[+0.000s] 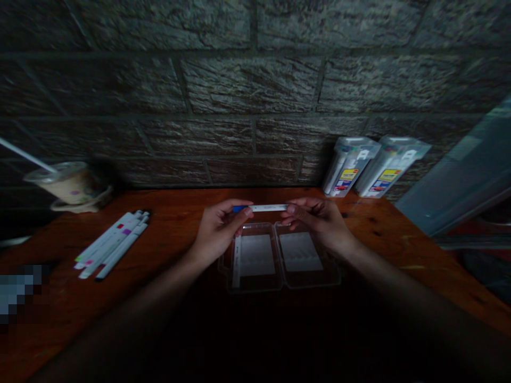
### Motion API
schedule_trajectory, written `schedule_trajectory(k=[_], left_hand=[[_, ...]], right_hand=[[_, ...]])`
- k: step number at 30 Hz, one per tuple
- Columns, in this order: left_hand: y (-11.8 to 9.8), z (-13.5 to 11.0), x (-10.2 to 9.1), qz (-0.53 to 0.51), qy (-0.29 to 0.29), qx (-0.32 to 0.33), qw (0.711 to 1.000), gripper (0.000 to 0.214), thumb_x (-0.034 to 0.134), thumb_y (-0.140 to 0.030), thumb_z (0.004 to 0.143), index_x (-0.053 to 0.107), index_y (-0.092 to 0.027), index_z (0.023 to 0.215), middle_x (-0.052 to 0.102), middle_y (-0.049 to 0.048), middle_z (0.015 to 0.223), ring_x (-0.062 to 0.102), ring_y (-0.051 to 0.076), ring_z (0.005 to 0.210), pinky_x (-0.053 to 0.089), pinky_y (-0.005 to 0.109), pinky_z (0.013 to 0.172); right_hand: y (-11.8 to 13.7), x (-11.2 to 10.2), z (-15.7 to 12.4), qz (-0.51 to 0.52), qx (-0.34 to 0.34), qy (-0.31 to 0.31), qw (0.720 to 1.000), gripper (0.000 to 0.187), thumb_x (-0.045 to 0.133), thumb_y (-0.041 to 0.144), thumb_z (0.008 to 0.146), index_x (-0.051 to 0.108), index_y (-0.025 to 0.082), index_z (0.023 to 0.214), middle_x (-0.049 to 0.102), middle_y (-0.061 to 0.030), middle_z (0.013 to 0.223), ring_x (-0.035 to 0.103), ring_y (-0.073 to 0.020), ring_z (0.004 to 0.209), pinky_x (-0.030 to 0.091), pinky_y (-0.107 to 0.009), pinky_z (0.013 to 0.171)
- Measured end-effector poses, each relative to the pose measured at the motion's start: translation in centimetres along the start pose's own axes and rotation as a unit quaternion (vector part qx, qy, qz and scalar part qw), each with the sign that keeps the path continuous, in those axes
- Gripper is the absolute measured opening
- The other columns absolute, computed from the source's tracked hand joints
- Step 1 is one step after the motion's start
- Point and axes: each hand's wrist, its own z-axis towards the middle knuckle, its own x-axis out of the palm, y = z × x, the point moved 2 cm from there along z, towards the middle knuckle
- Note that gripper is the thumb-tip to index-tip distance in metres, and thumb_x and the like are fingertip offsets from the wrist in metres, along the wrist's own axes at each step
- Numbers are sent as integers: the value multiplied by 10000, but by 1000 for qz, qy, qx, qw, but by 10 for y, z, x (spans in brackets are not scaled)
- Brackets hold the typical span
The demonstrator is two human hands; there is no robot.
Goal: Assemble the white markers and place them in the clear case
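Note:
A white marker (pixel 269 208) with a blue end is held level between my two hands. My left hand (pixel 221 223) pinches it near the blue end; my right hand (pixel 313 218) pinches its other end. Below the hands, a clear plastic case (pixel 282 284) lies opened flat on the table, with white panels in both halves. Another white marker (pixel 237 263) lies along the left side of its left half. To the left rests a pile of white markers (pixel 114 242) with coloured marks on them.
Two clear marker boxes (pixel 346 167) with yellow labels stand at the back right by the brick wall (pixel 255 90). A drink cup (pixel 66 183) with a straw sits in a carton holder at the back left. The wooden table (pixel 179 298) is dimly lit.

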Motion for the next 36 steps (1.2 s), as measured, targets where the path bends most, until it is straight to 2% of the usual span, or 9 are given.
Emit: schedule_trajectory(k=[4, 8, 14, 19, 21, 30, 36], left_hand=[[-1, 0, 0, 1, 1, 2, 1000, 207, 772, -300, 875, 789, -181, 1044, 785, 50, 820, 520, 67, 459, 402, 193, 435], [-1, -1, 1, 19, 5, 11, 1000, 196, 762, -298, 884, 790, -184, 1042, 785, 53, 807, 532, 79, 468, 409, 202, 440], [-1, -5, 3, 94, 33, 44, 994, 183, 797, -306, 860, 798, -190, 1001, 757, 18, 718, 589, 104, 517, 435, 207, 479], [-1, -8, 4, 164, 62, 98, 980, 153, 804, -297, 864, 798, -198, 980, 812, 46, 914, 735, 161, 796, 560, 249, 722], [-1, -9, 4, 183, 77, 106, 974, 155, 797, -310, 874, 796, -199, 982, 816, 46, 930, 749, 172, 831, 569, 257, 763], [-3, -14, 9, 218, 112, 125, 961, 149, 746, -341, 926, 785, -207, 977, 812, 33, 903, 735, 158, 769, 539, 225, 685], [-5, -17, 11, 217, 121, 143, 958, 115, 739, -294, 925, 784, -206, 983, 810, 30, 899, 728, 150, 762, 534, 221, 685]], right_hand=[[-1, -1, 1, -5, -8, 4, 1000, 257, 909, 332, 778, 816, 205, 981, 820, -49, 832, 768, -155, 697, 631, -258, 610], [0, -1, 0, -42, -26, -3, 999, 270, 923, 327, 754, 815, 210, 972, 801, -32, 793, 732, -149, 647, 612, -275, 579], [1, 3, -4, -98, -38, 26, 994, 220, 906, 313, 775, 832, 218, 959, 780, -12, 717, 686, -123, 590, 577, -255, 565], [-2, 6, -6, -128, -65, 41, 989, 203, 901, 316, 778, 835, 227, 948, 767, 0, 707, 660, -122, 579, 552, -262, 559], [-3, 8, -8, -129, -65, 46, 988, 216, 905, 332, 769, 834, 228, 945, 764, 1, 704, 658, -128, 579, 552, -269, 557], [0, 15, -14, -164, -93, 65, 980, 176, 894, 314, 775, 829, 244, 922, 811, -14, 836, 714, -158, 694, 586, -300, 676], [-1, 18, -16, -190, -101, 80, 973, 164, 866, 327, 809, 826, 240, 942, 807, -15, 839, 710, -163, 703, 572, -303, 677]])
